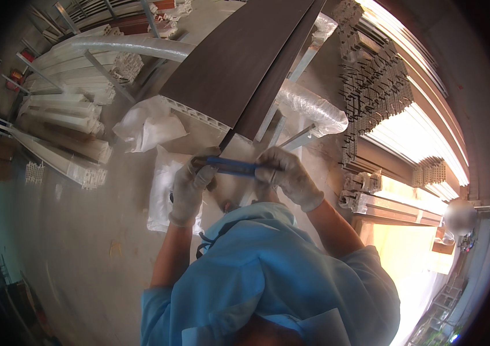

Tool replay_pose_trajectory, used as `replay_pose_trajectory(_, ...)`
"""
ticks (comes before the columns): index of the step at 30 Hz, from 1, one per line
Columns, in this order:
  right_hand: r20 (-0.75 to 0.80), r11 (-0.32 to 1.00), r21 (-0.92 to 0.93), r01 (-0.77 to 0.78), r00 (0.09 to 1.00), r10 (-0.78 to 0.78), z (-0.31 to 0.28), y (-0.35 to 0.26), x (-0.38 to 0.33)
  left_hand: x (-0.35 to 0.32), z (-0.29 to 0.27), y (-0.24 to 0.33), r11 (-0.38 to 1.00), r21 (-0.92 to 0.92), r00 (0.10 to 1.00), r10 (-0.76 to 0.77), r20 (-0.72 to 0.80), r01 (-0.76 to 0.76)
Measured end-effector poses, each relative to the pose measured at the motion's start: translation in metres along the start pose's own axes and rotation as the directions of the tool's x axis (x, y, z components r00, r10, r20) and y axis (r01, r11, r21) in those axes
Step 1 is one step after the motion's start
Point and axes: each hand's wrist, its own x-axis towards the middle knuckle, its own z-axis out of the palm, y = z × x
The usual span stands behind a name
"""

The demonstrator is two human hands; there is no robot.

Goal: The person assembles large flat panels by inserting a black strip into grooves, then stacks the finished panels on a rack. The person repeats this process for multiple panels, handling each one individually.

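Observation:
Both of my hands wear pale work gloves and are raised in front of my body. Between them a slim blue-and-dark bar-shaped tool [230,166] is held crosswise; its exact kind does not show. My left hand [190,187] is closed around its left end. At the other end, the fingers of my right hand [292,176] pinch it. Just beyond my hands, the near end of a long dark brown panel [230,63] shows a pale hollow-celled edge. A narrower dark strip [250,118] lies along the panel's right side.
Wrapped plastic rolls [314,106] lie crosswise near the panel's supports. White sacks [150,124] sit on the floor to the left. Racks of pale profiles [63,112] stand at far left, and stacked hollow profiles [380,86] fill the right side. A blurred person [460,218] is at far right.

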Motion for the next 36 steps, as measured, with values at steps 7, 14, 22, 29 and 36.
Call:
replay_pose_trajectory(7, 0.43, 0.998, -0.032, -0.061, 0.9, 0.069, 0.004, 0.003, -0.019, 0.002, 0.003, 0.0, 0.995, 0.082, 0.997, -0.056, -0.054, 0.06)
replay_pose_trajectory(14, 0.138, 0.995, -0.073, -0.074, 0.987, 0.084, -0.001, 0.027, -0.028, 0.002, 0.002, 0.0, 0.995, 0.101, 0.999, -0.009, -0.045, 0.014)
replay_pose_trajectory(22, 0.023, 0.705, -0.626, 0.335, 0.91, -0.413, -0.006, 0.044, -0.034, -0.005, -0.018, -0.002, 0.957, 0.227, 0.98, -0.195, 0.035, 0.183)
replay_pose_trajectory(29, 0.01, 0.57, -0.777, 0.266, 0.911, -0.411, -0.003, 0.052, -0.023, -0.015, -0.021, -0.009, 0.951, 0.238, 0.979, -0.202, -0.015, 0.199)
replay_pose_trajectory(36, 0.082, 0.406, -0.881, 0.245, 0.922, -0.378, -0.028, 0.103, 0.001, -0.023, 0.008, 0.016, 0.933, 0.224, 0.959, -0.269, -0.092, 0.283)
